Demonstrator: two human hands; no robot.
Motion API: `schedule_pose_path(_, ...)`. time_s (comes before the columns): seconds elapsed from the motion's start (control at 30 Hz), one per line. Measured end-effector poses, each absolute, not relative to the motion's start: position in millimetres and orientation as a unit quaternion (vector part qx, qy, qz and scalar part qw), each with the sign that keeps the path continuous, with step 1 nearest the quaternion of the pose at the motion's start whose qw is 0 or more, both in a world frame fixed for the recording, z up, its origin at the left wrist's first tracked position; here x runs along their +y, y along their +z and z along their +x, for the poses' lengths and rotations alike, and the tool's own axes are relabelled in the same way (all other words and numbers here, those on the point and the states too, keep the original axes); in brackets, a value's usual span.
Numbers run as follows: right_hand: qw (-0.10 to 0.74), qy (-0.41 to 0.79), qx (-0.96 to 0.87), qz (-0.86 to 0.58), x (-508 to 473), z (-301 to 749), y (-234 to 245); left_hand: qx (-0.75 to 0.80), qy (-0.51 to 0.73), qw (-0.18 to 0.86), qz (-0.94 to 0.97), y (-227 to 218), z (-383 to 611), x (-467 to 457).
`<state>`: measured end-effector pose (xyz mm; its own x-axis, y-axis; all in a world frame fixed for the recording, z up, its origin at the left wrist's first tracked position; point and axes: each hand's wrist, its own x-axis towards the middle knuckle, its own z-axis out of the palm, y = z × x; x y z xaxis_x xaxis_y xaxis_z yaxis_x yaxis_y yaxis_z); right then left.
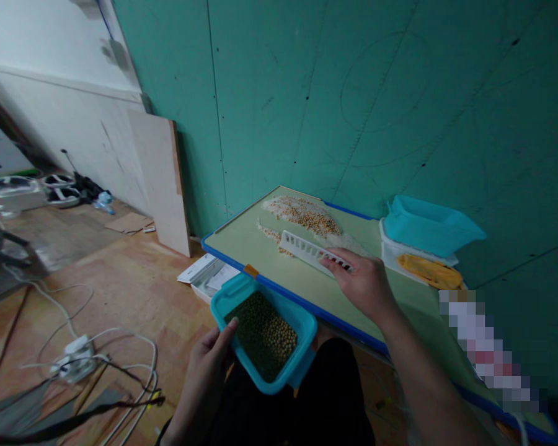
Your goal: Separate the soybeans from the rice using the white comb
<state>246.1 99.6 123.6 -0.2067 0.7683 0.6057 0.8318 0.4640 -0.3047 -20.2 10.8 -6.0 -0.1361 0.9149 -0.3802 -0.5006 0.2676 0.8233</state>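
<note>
My left hand [216,344] grips the near left side of a turquoise plastic basin [307,328], its thumb over the rim. Inside lie small dark green beans [251,316] and a patch of pale yellow soybeans [281,339]. The basin sits just below the table's blue front edge. My right hand [360,275] is closed around the right end of a long white slotted plastic strip [302,248], which stands on edge on the tabletop [270,269]. Behind the strip spreads a pile of soybeans mixed with white grains [307,214]. A smaller trail of grains [270,234] touches its left end.
At the table's right rear, a turquoise container [430,226] rests on a white one, beside an orange-yellow cloth-like item [430,271]. A green wall [270,93] stands behind. A white box [209,275], a power strip [77,359] and cables are on the floor at left.
</note>
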Motion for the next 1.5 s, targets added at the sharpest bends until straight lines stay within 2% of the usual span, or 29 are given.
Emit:
schedule_pose_path(0.47, 0.391, 0.013, -0.774, -0.497, 106.5, 246.0, 132.6, 0.5, 0.571, 0.617, 0.21, -6.6, -22.6, 12.7)
schedule_pose_path(1.5, 0.376, 0.14, -0.791, -0.461, 105.1, 237.8, 139.2, 0.5, 0.589, 0.591, 0.234, 11.7, -25.5, 15.9)
